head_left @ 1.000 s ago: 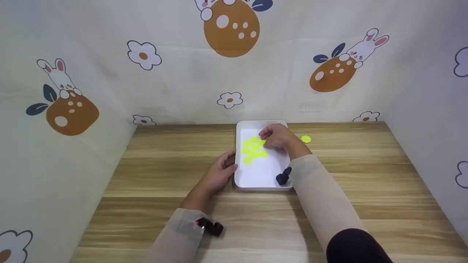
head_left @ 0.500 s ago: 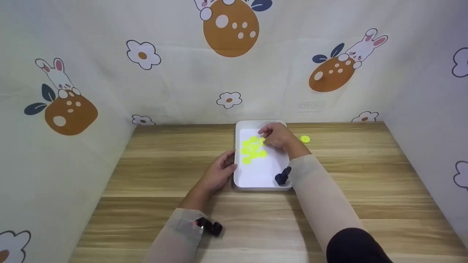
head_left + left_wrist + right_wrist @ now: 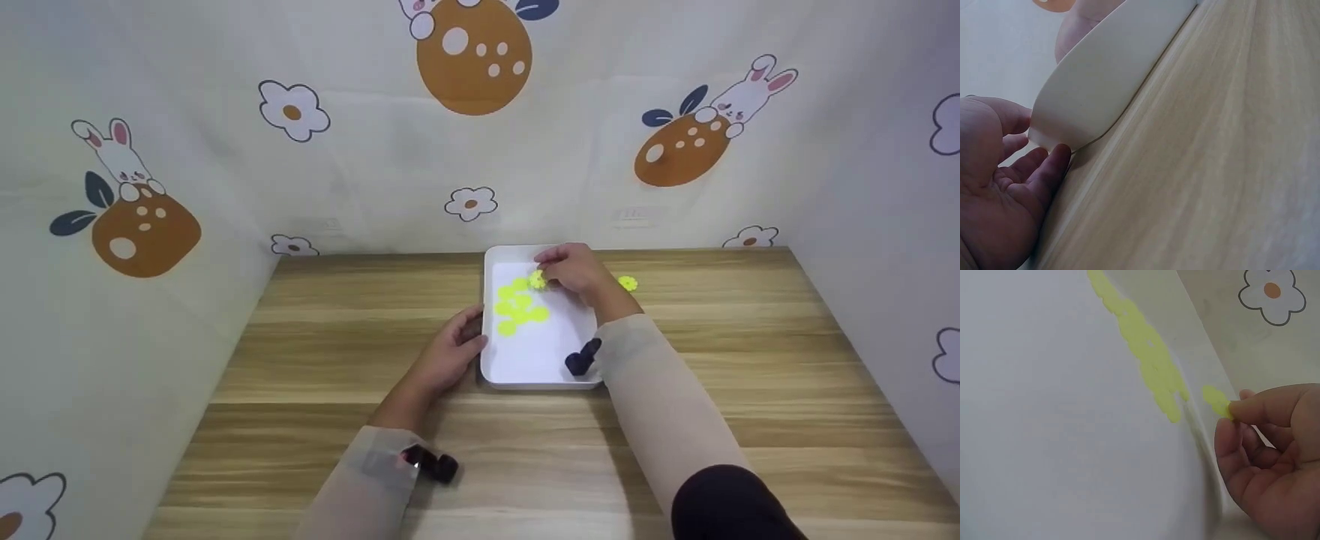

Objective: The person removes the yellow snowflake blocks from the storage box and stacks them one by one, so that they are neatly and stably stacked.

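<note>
Right hand [image 3: 577, 268], head view: thumb and fingertip are closed together on one yellow flower-shaped piece [image 3: 537, 280], which shows just left of the tips, over the far part of the white tray [image 3: 525, 364].
Yellow cluster [image 3: 517, 306], head view: several pieces lie together on the tray floor, left of and nearer the person than the right fingers, apart from the left ones.
Lone yellow piece [image 3: 628, 283], head view: on the wooden table [image 3: 337, 337], outside the tray, right of the right fingers.
Left hand [image 3: 452, 351], head view: loosely bent, thumb and fingers apart, tips touching the tray's left wall from outside.
Tray wall, left wrist view: the tips meet it at one end; a wide gap separates the upper and lower digits, with the table below them.
Pinched piece, right wrist view: it juts past the tips of an almost closed pinch, the other fingers curled behind; the cluster lies beyond it to the left, apart.
</note>
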Action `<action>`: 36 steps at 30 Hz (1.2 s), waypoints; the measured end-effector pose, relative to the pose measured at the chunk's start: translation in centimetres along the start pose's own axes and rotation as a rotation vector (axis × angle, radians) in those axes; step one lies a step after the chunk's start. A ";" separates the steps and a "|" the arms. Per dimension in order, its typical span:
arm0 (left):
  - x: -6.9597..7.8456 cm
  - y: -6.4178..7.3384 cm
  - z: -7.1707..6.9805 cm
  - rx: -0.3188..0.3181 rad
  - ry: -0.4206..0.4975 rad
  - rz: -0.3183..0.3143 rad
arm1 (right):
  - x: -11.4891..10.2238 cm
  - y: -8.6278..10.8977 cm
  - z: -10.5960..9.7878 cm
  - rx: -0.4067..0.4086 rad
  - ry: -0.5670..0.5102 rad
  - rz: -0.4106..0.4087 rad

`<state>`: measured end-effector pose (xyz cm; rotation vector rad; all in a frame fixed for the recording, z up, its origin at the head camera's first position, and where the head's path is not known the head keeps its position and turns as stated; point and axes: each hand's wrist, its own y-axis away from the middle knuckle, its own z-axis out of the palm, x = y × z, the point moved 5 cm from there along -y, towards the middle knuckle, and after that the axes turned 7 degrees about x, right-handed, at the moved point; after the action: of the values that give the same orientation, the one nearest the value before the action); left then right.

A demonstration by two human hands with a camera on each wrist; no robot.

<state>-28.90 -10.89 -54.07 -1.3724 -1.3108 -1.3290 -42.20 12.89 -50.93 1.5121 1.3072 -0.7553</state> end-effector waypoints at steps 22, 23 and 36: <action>-0.1 -0.1 -0.2 0.009 0.003 0.000 | -1.0 5.0 -7.3 0.078 -0.303 -0.103; -0.1 -0.1 -0.2 0.007 -0.003 -0.005 | -0.8 5.2 -7.7 0.085 -0.303 -0.109; -0.1 -0.1 -0.1 0.005 -0.001 -0.003 | 1.5 5.9 -11.0 0.164 -0.237 -0.075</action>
<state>-28.96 -10.99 -54.19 -1.3680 -1.3171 -1.3264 -37.56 23.92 -46.95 1.4555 1.1506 -1.0780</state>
